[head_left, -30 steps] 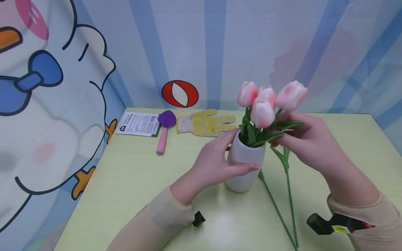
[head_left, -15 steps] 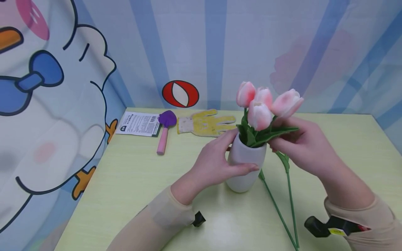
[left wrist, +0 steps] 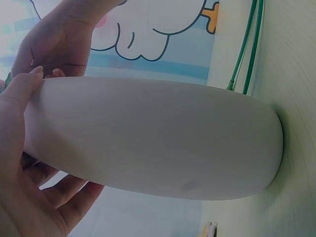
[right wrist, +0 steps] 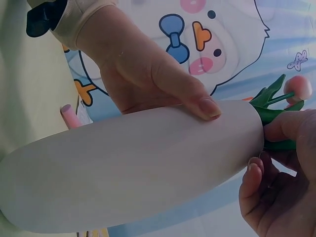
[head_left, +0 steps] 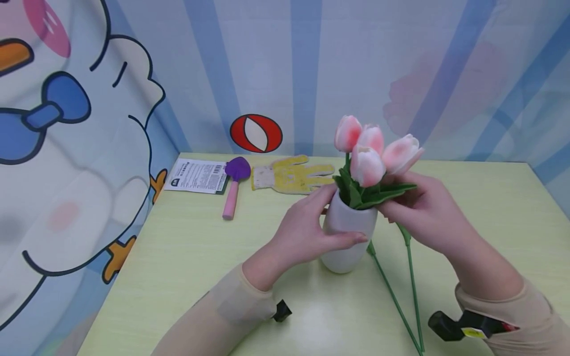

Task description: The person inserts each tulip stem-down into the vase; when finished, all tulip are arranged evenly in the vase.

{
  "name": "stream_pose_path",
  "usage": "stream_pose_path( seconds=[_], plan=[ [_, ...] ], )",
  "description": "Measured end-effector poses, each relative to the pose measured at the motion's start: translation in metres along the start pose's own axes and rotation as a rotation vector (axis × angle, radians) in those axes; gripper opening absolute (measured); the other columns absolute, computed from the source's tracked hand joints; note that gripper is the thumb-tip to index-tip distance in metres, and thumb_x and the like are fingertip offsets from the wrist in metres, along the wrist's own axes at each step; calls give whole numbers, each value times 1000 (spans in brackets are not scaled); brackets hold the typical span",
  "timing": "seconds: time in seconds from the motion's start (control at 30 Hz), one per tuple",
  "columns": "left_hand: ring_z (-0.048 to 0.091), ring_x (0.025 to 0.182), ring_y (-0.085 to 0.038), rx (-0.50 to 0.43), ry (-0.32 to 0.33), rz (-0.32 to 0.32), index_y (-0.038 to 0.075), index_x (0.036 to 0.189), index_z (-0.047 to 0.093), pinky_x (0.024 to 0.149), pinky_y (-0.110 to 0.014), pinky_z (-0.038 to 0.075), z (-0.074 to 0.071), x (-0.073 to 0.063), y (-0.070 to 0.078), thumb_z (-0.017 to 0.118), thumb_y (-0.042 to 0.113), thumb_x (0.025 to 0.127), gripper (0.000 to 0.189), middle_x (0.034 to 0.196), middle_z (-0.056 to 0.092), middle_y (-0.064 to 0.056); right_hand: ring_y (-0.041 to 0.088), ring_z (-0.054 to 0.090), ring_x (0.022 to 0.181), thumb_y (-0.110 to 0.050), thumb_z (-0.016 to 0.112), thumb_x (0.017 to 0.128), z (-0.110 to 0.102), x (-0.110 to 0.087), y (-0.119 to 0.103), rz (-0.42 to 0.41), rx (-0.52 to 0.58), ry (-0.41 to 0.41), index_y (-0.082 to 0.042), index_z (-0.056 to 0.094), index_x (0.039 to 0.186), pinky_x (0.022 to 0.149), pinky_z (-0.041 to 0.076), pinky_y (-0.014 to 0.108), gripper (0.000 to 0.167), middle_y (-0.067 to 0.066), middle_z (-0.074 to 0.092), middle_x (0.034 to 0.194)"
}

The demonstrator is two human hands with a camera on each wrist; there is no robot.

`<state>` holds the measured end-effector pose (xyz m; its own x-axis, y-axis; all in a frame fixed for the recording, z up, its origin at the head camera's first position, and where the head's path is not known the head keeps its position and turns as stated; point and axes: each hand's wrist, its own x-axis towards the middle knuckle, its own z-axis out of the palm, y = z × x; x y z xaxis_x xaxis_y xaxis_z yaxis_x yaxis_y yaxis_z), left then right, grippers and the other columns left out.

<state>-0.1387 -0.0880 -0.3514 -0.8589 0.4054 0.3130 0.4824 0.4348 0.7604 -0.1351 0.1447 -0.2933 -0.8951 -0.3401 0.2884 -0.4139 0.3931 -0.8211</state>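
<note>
pink-and-white cup-shaped tulips (head_left: 368, 166) in a smooth, rounded white vase (head_left: 349, 221); left hand (head_left: 305, 227), fingers clamped round it; right hand (head_left: 420, 212), fingers pinching one tulip.

Four blooms (head_left: 367, 167) show, with two loose stems (head_left: 414, 296), one vase (head_left: 350, 222), one glove (head_left: 291, 176), one trowel (head_left: 231, 198) (plus one packet (head_left: 195, 175)).

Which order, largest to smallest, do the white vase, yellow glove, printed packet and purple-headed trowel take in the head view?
1. White vase, though it stands nearer the camera and the left hand partly covers it.
2. Yellow glove and printed packet: too alike to rank.
3. Purple-headed trowel.
</note>
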Motion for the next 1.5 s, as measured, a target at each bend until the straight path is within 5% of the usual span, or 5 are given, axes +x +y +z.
stream_pose_path(
  seconds=[0.57, 0.9, 1.13, 1.3, 1.5],
  plan=[
    [61, 113, -3, -15, 2, 3, 31, 143, 51, 91, -25, 57, 1, 1, 0, 89, 48, 78, 77, 128, 62, 16, 17, 61, 70, 18, 57, 95, -7, -22, 25, -199, 267, -123, 1, 55, 126, 58, 53, 29, 35, 6, 62, 95],
    [61, 115, -3, -7, 5, -13, 32, 145, 51, 93, -26, 57, 0, -1, -1, 89, 49, 78, 79, 130, 62, 16, 19, 61, 69, -15, 61, 105, -21, -59, 66, 224, -111, -152, -9, 65, 116, 60, 52, 29, 13, 7, 63, 84],
    [61, 118, -3, 3, -11, -25, 35, 146, 49, 96, -27, 57, 0, 1, 4, 88, 52, 78, 81, 131, 60, 18, 17, 59, 65, -24, 64, 104, -21, -92, 103, 502, -148, -256, -2, 63, 113, 58, 54, 30, 25, 10, 61, 81],
    [61, 115, -2, 6, 9, -27, 35, 144, 51, 94, -28, 57, -1, -1, 3, 89, 50, 77, 79, 129, 62, 19, 19, 60, 65, -23, 66, 101, -9, -109, 119, 630, -163, -323, -4, 65, 108, 56, 55, 31, 20, 6, 63, 83],
    [62, 114, -2, -12, 21, 8, 33, 142, 52, 92, -27, 58, 3, 0, 3, 91, 47, 76, 78, 128, 63, 19, 17, 58, 61, -29, 68, 98, -3, -118, 121, 628, -313, -313, -7, 63, 104, 55, 49, 29, 23, 1, 62, 75]
  ],
)
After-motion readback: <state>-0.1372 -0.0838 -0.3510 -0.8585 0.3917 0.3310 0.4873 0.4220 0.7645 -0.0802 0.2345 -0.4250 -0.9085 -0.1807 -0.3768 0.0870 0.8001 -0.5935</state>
